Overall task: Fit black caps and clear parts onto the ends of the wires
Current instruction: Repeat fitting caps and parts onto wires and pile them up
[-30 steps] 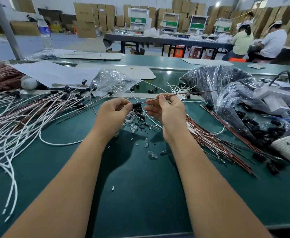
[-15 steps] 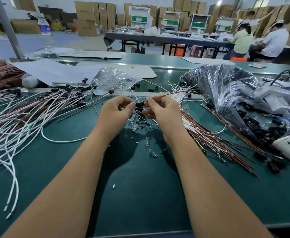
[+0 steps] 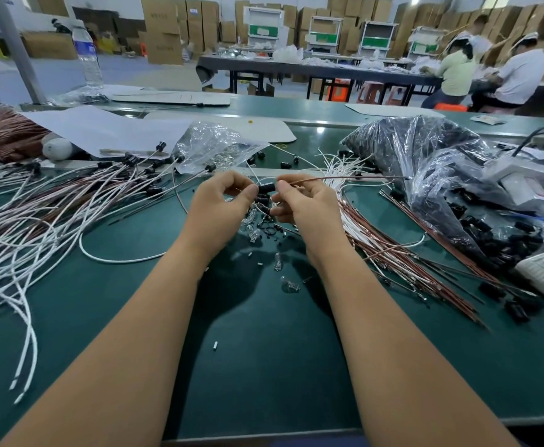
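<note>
Now closer together, the left hand (image 3: 222,201) pinches a black cap (image 3: 267,188) and the right hand (image 3: 303,201) pinches a brown wire (image 3: 344,178) at it, with capped wires (image 3: 129,169) left and bare wires (image 3: 402,253) right.

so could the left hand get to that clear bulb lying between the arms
Probably yes: the bulb lies bare on the mat just behind the left hand, nothing over it, but that hand pinches a black cap.

A small black plastic cap (image 3: 267,188) is showing dark against the plain green counter (image 3: 264,366). A thin reddish-brown wire (image 3: 344,178) is stretching toward the right edge; white and brown wires (image 3: 38,214) are streaking the left side.
</note>
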Available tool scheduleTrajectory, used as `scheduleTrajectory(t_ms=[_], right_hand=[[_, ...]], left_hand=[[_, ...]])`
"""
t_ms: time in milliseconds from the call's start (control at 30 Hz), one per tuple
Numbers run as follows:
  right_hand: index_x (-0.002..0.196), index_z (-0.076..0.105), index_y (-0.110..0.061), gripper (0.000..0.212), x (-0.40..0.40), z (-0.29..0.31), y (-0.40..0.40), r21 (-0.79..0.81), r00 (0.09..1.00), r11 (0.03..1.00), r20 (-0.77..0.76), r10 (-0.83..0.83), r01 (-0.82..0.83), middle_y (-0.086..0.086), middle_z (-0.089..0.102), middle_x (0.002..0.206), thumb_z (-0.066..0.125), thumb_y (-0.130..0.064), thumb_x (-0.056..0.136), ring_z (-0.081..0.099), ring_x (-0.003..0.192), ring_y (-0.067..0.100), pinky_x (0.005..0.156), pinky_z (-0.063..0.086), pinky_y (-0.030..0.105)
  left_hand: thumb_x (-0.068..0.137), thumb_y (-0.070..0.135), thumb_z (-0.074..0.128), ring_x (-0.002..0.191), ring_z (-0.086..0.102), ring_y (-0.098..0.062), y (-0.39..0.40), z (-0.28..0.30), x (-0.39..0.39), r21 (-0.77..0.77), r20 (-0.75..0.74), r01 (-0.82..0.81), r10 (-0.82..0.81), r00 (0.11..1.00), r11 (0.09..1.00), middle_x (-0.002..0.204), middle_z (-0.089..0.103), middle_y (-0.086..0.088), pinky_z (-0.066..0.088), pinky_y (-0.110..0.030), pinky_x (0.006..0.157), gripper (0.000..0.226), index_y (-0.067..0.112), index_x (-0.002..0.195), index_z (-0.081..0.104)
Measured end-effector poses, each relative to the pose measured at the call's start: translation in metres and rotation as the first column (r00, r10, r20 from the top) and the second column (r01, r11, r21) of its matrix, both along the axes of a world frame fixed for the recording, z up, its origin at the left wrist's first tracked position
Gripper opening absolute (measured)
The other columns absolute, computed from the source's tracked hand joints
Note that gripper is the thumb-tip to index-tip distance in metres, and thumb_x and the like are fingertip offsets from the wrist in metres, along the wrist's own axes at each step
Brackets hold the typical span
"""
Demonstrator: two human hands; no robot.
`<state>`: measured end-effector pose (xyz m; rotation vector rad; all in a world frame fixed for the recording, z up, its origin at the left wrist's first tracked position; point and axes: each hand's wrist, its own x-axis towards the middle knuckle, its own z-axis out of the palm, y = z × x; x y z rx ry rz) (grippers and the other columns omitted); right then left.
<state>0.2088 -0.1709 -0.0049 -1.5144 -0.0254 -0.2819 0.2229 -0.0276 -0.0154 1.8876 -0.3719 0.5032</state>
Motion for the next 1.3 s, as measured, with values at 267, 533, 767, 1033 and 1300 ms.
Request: scheduleTrajectory(t_ms=[267,533,767,1033,1300], right_hand=[[0.096,0.072,-0.011,0.030,-0.002,0.002,0.002,0.080,0.990,0.992,-0.090,0.105,-0.098,0.008,0.067,0.078,0.045,-0.024,0.101,0.059,0.057,0.015,0.057,0.049,0.024],[0.081,0.067,-0.014,0.013,0.001,-0.003,0.006,0.011,0.992,0.993,0.044,0.114,-0.115,-0.001,0.068,0.068,0.062,-0.012,0.093,0.062,0.056,0.012,0.059,0.054,0.023],[0.090,0.066,-0.004,0.008,0.005,-0.009,0.007,0.060,0.997,0.996,0.022,0.068,-0.069,0.002,0.066,0.068,0.061,-0.009,0.093,0.059,0.052,0.006,0.055,0.051,0.019],[0.085,0.063,-0.009,0.008,0.003,-0.004,-0.004,0.212,0.998,0.977,0.030,-0.046,0.039,-0.005,0.067,0.063,0.066,-0.014,0.090,0.061,0.058,0.009,0.063,0.054,0.023],[0.084,0.065,-0.006,0.006,0.002,-0.004,0.001,0.168,0.999,0.985,0.028,0.038,-0.042,0.002,0.065,0.068,0.066,-0.006,0.089,0.061,0.056,0.011,0.061,0.055,0.022]], left_hand=[[0.090,0.012,0.064,0.067,0.053,0.005,-0.003,0.002,-0.002,-0.016,0.002,0.039,-0.039,0.999,0.999,0.075,0.061,0.010,0.041,-0.006,0.068,0.008,0.016,0.083,0.065],[0.088,0.010,0.066,0.060,0.054,0.001,-0.006,0.005,-0.004,-0.017,-0.038,0.068,-0.069,0.997,0.998,0.071,0.063,0.005,0.044,-0.013,0.061,0.003,0.012,0.087,0.067],[0.088,0.015,0.068,0.077,0.060,-0.018,0.002,0.006,-0.003,0.262,0.052,-0.058,0.046,0.998,0.963,0.079,0.065,-0.001,0.049,-0.030,0.073,0.002,0.014,0.086,0.066],[0.084,0.029,0.058,0.101,0.050,-0.027,0.026,0.002,0.003,0.554,0.096,-0.419,0.445,0.890,0.719,0.093,0.061,-0.001,0.027,-0.037,0.078,0.010,0.021,0.083,0.063],[0.083,0.007,0.060,0.103,0.059,-0.010,0.009,0.010,-0.005,0.261,-0.032,-0.071,0.082,0.996,0.963,0.107,0.066,0.002,0.042,-0.013,0.085,0.028,0.014,0.111,0.064]])
